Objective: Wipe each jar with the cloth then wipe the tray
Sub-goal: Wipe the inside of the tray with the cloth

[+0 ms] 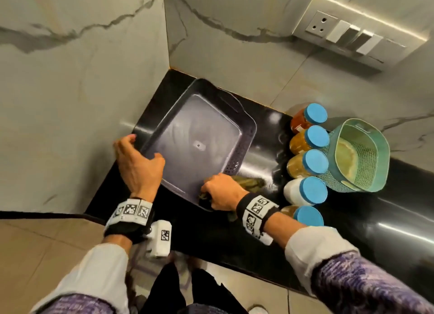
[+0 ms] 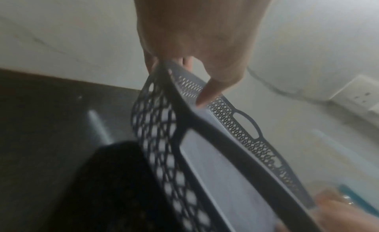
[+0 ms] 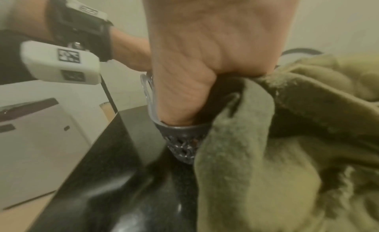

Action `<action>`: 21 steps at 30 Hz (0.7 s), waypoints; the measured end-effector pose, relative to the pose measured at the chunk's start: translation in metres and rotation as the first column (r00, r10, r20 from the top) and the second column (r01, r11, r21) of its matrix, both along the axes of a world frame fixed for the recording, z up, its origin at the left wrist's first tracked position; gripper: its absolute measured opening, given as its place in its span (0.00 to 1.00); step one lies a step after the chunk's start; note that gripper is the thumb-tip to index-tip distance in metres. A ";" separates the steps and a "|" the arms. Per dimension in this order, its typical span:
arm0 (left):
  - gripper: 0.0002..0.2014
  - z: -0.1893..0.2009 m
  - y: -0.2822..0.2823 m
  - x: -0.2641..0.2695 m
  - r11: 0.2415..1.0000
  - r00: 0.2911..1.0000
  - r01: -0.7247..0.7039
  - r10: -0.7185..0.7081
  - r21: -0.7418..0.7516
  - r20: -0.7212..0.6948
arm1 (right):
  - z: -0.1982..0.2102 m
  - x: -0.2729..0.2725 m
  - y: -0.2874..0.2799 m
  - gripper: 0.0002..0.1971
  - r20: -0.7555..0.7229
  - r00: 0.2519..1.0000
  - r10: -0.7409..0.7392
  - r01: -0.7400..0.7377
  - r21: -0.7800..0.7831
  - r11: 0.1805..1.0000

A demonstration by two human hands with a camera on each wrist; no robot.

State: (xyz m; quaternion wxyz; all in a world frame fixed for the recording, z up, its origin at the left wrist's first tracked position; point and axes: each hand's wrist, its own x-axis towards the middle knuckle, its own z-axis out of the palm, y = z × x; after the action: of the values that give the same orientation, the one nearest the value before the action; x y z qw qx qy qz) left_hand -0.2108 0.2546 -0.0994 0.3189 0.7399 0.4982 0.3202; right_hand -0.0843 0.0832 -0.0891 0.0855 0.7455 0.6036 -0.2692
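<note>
Head view: my left hand [image 1: 138,163] pinches the grey perforated tray [image 1: 199,130] at its left rim, tilting it off the black counter [image 1: 270,149]. My right hand [image 1: 222,191] clamps the green cloth [image 1: 246,181] over the near rim. Five blue-lidded jars [image 1: 313,162] line up just right of my right hand.

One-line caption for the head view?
Left hand holds the tray; right hand wipes its corner with the cloth.
</note>
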 end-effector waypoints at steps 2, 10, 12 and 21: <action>0.29 -0.006 0.013 0.010 0.986 0.980 0.130 -0.143 -0.102 -0.135 | 0.008 0.008 -0.003 0.14 0.058 0.997 0.060 -0.056 -0.063 0.996; 0.09 -0.036 0.024 0.010 0.946 0.936 0.177 -0.247 -0.270 -0.252 | 0.014 0.027 -0.017 0.11 0.124 0.989 -0.077 0.095 -0.145 0.985; 0.10 -0.038 0.017 0.010 0.960 0.972 0.101 -0.152 -0.261 -0.181 | 0.008 0.018 -0.020 0.11 0.106 0.970 -0.218 0.228 -0.089 0.970; 0.10 -0.043 -0.005 -0.007 0.969 0.995 -0.028 0.002 -0.247 -0.104 | -0.020 -0.058 0.014 0.13 -0.230 0.521 -0.822 0.839 -0.036 0.542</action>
State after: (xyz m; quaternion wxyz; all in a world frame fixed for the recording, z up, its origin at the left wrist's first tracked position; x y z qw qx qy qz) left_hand -0.2178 0.2501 -0.1426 0.3803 0.7060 0.5558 0.2192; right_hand -0.1427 0.0967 -0.1096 -0.1501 0.9109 0.1905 -0.3338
